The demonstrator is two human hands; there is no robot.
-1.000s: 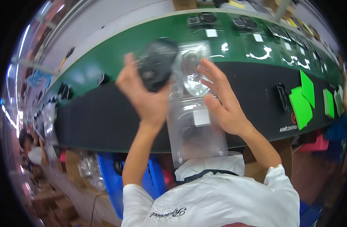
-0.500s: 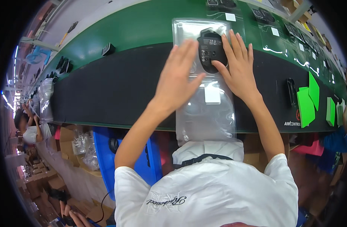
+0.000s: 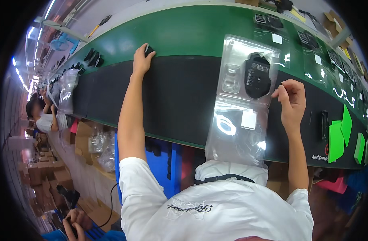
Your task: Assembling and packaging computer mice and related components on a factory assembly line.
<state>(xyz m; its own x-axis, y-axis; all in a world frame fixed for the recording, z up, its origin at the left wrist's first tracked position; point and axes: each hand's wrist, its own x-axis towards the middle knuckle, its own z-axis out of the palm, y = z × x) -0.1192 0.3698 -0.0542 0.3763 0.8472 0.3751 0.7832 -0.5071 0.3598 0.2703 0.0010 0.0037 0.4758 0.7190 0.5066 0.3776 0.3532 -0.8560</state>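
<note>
My left hand (image 3: 141,62) reaches far to the left and has its fingers around a small black block (image 3: 149,50) by the green strip. In front of me lies an opened clear plastic clamshell (image 3: 228,89), its lower flap hanging over the near table edge. A black computer mouse (image 3: 258,76) rests underside up in its moulded hollow; the smaller hollow beside it holds nothing. On the lower flap is a white square (image 3: 249,119). Curled in a pinch, my right hand (image 3: 293,105) is at the clamshell's right edge; what its fingertips hold, if anything, cannot be made out.
Several packed clamshells (image 3: 312,64) line the far right. Bright green cards (image 3: 335,140) and a black part (image 3: 324,125) lie at the right. Black pieces (image 3: 93,58) and clear plastic (image 3: 67,94) sit at the left. Below the table's edge is a blue bin (image 3: 175,164); a co-worker's hands (image 3: 76,223) show lower left.
My left hand has left the mouse and moved left onto the black block. My right hand has come off the mouse toward the clamshell's right edge, its fingers now curled.
</note>
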